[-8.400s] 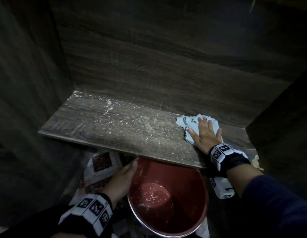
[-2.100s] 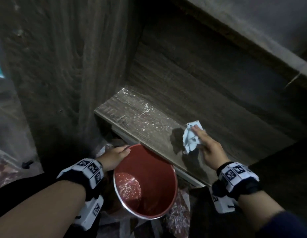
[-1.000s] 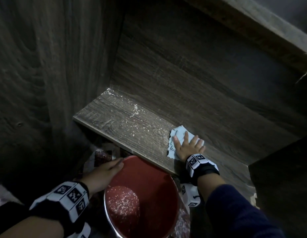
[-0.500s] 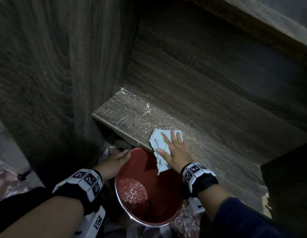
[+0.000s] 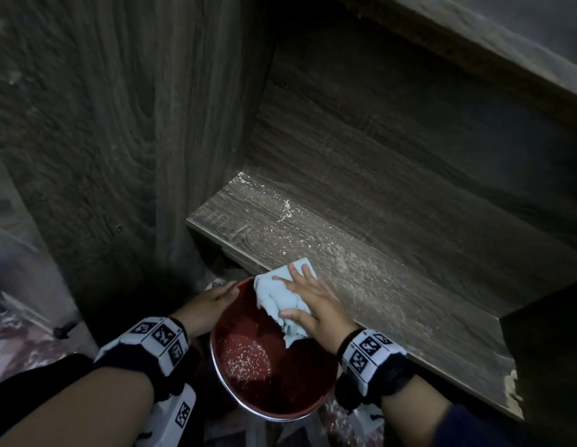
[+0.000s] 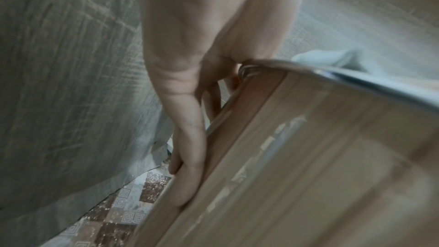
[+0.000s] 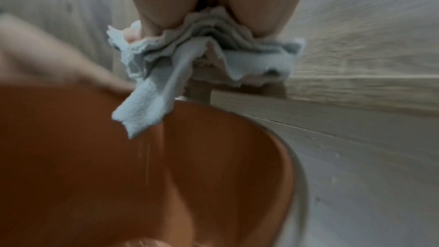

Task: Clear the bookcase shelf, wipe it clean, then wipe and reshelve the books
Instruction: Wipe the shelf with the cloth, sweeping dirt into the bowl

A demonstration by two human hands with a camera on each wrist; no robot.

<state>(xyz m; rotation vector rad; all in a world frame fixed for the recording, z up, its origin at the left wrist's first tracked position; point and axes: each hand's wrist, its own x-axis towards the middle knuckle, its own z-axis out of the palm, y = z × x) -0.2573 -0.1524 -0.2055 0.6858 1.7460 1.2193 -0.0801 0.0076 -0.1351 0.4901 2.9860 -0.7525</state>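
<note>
The dark wooden shelf holds no books and is speckled with white crumbs. My right hand lies flat with straight fingers on a light-blue cloth at the shelf's front edge. The cloth hangs over that edge into a red bucket. My left hand holds the bucket just below the edge, thumb over the rim and fingers along its outer wall. White crumbs lie on the bucket's bottom. No books are in view.
The bookcase's side panel stands close on the left and its back panel closes the rear. An upper shelf overhangs. Another dark panel bounds the right. Patterned floor shows under the bucket.
My right hand has slid the cloth left and forward to the shelf's front edge, so more cloth now hangs over the bucket. The left hand keeps its hold on the bucket.
</note>
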